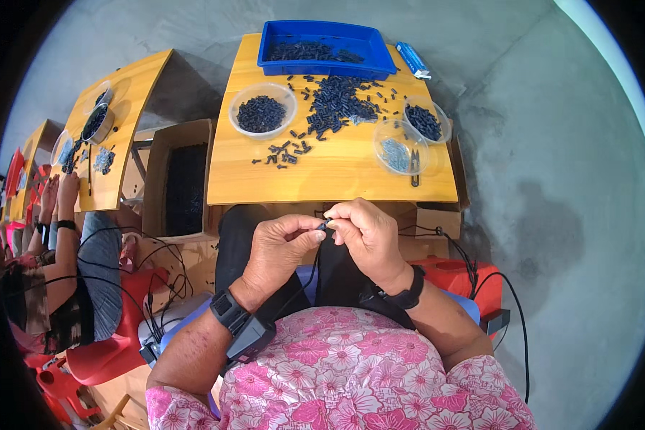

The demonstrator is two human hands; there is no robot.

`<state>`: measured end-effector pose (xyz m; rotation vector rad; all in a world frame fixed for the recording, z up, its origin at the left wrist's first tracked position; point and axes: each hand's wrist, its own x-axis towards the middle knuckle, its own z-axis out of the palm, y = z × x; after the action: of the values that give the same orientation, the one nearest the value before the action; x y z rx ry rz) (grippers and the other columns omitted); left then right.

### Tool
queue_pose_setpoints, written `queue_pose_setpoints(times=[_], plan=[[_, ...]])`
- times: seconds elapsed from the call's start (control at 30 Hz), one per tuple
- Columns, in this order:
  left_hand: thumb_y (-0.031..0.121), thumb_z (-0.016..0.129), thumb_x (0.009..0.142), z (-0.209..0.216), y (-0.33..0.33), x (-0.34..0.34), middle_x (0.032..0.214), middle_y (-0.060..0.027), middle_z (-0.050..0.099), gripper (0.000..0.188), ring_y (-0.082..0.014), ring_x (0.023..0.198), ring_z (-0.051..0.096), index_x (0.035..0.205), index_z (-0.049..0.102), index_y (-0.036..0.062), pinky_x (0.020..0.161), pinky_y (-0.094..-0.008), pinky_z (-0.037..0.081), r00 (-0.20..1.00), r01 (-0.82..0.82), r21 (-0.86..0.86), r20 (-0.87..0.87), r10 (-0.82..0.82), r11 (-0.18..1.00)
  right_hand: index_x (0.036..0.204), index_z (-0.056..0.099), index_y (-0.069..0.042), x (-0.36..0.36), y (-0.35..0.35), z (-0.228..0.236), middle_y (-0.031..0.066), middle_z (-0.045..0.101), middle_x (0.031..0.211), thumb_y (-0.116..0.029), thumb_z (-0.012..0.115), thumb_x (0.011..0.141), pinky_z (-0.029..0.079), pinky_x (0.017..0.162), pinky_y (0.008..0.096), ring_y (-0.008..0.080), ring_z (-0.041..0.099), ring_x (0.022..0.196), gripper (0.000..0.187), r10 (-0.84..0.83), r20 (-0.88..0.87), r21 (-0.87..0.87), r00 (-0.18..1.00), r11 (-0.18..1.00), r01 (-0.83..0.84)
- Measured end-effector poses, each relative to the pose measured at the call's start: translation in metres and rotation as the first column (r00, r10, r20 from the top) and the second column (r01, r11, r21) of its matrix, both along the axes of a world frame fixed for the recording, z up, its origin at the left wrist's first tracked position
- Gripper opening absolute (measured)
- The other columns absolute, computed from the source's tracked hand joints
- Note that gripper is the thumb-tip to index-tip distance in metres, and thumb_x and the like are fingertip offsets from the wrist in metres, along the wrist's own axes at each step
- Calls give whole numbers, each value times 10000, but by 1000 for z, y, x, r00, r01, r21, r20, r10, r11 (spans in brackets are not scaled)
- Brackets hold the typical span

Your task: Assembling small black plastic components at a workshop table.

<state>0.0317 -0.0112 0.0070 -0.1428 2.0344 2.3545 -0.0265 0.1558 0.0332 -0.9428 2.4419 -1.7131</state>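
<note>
Just in front of the table's near edge, both my hands meet over my lap. My left hand [281, 249] is closed, its thumb and forefinger pinching a small dark cylindrical part [323, 225]. From the other side, the fingertips of my right hand [365, 238] are closed on the same part, and its finer shape is hidden by them. On the wooden table [337, 183] lies a loose pile of small black cylindrical parts [335, 104]. A clear tub [261, 133] full of such black parts stands at the left, and a second tub [446, 131] at the right.
A blue tray [330, 70] with black parts sits at the far edge beside a blue-and-white box [413, 60]. Black tweezers [415, 168] lie by a bowl of small silvery pieces [395, 155]. A cardboard box [175, 228] stands left. Another person's hands [66, 192] work at the neighbouring table.
</note>
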Motion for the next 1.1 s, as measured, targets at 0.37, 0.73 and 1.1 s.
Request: queue_pose_setpoints(times=[0.37, 0.73, 1.1], plan=[[16, 671, 854, -8, 6, 2, 859, -22, 686, 136, -52, 772, 587, 985, 695, -11, 698, -206, 494, 1000, -10, 85, 22, 8, 996, 936, 624, -6, 6, -4, -11, 84, 603, 777, 19, 593, 856, 482, 527, 253, 142, 611, 576, 89, -18, -129, -10, 991, 1000, 17], [17, 644, 873, -3, 12, 3, 864, -34, 686, 132, -70, 766, 609, 991, 690, -21, 705, -217, 512, 997, -62, 165, 46, 55, 984, 920, 632, 18, 8, -6, -18, 63, 610, 750, 66, 597, 852, 472, 526, 219, 95, 591, 584, 90, -91, 111, -207, 990, 972, 113], [-21, 621, 869, -1, 13, 7, 863, -50, 678, 110, -91, 771, 599, 957, 687, -30, 723, -232, 501, 990, -81, 138, 124, 64, 987, 921, 635, 32, 11, -7, -18, 76, 604, 768, 92, 596, 837, 471, 534, 222, 102, 592, 590, 110, -85, -17, -145, 996, 986, 82]])
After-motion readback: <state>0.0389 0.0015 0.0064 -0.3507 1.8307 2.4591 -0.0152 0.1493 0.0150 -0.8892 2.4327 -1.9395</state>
